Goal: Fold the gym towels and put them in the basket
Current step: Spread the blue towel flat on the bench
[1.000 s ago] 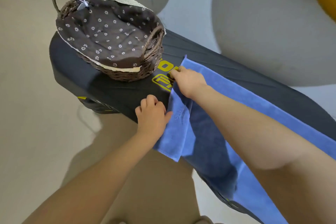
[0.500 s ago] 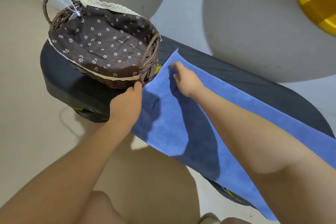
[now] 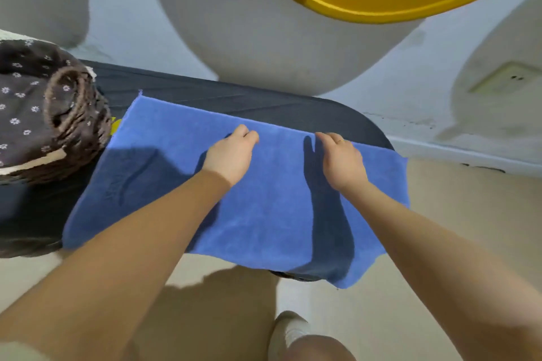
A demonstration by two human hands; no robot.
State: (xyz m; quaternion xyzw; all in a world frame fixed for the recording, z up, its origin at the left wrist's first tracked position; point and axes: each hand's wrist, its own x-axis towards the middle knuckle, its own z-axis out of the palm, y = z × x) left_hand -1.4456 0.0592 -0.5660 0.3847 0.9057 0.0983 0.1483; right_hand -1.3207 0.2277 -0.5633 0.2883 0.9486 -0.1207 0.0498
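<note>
The blue towel (image 3: pixel 264 199) lay spread across the dark bench (image 3: pixel 264 102), its near edge and right end hanging off over the floor. With so much cloth overhanging, a careless pull could have dragged it off the bench, or the fold could have come out crooked. Both hands sat on its far edge: the left hand (image 3: pixel 231 155) and the right hand (image 3: pixel 340 158) each appeared to pinch that edge with curled fingers. The basket (image 3: pixel 73 126) stood just left of the towel.
</note>
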